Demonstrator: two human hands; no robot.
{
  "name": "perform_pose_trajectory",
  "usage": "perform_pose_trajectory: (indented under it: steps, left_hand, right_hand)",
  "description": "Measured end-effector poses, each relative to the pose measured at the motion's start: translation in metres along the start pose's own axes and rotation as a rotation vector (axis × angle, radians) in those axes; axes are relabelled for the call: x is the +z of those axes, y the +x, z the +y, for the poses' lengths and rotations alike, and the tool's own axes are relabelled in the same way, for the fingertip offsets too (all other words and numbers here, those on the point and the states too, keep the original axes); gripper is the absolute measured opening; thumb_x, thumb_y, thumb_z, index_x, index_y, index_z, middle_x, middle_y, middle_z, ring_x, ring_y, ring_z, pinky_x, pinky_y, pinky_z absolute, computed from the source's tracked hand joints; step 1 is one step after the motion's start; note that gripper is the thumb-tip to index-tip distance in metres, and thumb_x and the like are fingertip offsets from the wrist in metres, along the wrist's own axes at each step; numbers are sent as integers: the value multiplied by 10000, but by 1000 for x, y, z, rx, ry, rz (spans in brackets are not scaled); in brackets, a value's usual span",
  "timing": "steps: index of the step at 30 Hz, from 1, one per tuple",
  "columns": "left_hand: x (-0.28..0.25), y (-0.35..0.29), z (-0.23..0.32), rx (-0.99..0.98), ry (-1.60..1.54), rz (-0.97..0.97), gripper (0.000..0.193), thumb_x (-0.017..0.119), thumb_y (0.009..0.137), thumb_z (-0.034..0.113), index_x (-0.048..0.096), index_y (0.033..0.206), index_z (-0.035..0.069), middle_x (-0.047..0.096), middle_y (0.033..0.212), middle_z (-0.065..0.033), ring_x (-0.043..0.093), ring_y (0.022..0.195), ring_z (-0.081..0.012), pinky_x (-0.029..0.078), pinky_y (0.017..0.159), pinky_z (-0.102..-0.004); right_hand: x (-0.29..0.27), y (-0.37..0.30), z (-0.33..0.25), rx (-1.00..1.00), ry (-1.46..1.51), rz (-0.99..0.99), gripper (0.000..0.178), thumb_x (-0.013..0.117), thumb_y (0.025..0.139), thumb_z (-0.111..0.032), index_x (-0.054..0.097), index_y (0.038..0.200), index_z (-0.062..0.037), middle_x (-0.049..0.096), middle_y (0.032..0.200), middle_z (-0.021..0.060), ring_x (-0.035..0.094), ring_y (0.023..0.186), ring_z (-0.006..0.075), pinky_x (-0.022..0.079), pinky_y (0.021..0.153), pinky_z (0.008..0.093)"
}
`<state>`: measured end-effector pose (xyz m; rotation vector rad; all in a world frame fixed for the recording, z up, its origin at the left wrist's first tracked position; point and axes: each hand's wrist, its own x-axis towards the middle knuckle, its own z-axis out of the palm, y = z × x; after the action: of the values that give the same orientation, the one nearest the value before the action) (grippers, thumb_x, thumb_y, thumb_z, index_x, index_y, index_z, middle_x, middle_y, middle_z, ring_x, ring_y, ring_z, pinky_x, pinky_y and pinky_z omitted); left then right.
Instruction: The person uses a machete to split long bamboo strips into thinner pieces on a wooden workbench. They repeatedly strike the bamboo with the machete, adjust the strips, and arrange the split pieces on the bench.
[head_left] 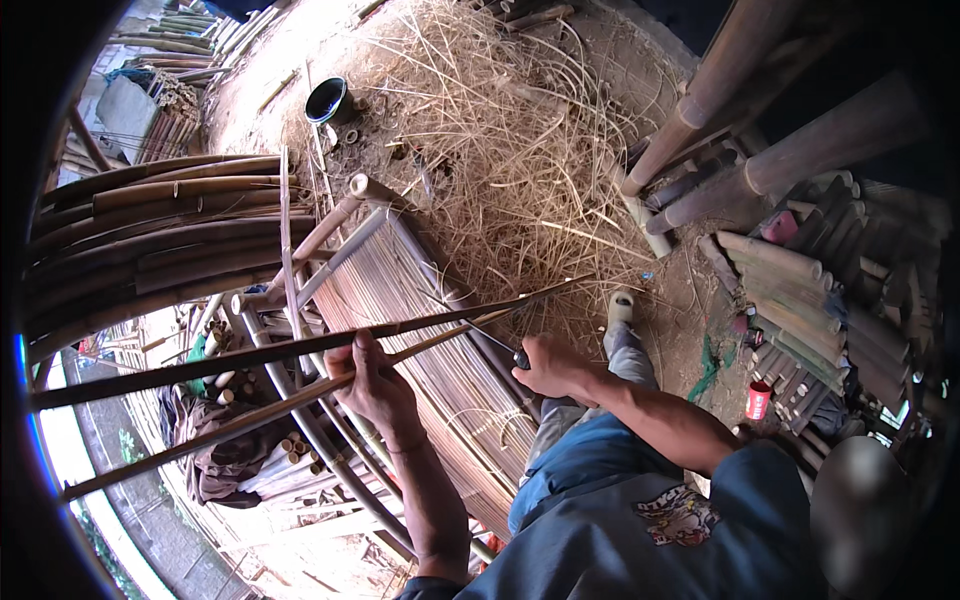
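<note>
The left hand (372, 385) gripped the bamboo strip (250, 358); the right hand (548, 368), closed on a knife (500, 335), needed steady splitting along the grain.

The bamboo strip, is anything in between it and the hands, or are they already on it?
Nothing visible is in between. The left hand is closed around the long bamboo strip, which is splitting into two halves. The right hand grips a knife handle, and the blade reaches into the split.
</note>
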<state>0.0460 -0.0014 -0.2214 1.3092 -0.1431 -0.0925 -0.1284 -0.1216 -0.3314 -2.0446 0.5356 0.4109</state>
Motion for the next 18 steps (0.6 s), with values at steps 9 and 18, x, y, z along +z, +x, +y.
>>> perform_pose_trajectory:
  steps: [9, 18]
  left_hand:
    - [27, -11, -5, 91, 63, 22, 128, 648, 854, 26, 528, 885, 59, 549, 661, -36, 458, 584, -66, 371, 552, -188]
    - [50, -5, -55, 100, 427, -150, 791, 763, 767, 448, 422, 1301, -24, 547, 1109, -109, 551, 1081, -224, 518, 915, -405]
  right_hand:
    - [-3, 24, 18, -358, 108, 299, 347, 604, 885, -306, 540, 955, 28, 618, 718, 172, 628, 545, 286, 514, 472, 383]
    - [83, 110, 276, 346, -150, 26, 440, 658, 787, -328, 575, 988, 54, 642, 905, 243, 631, 850, 406, 507, 760, 483]
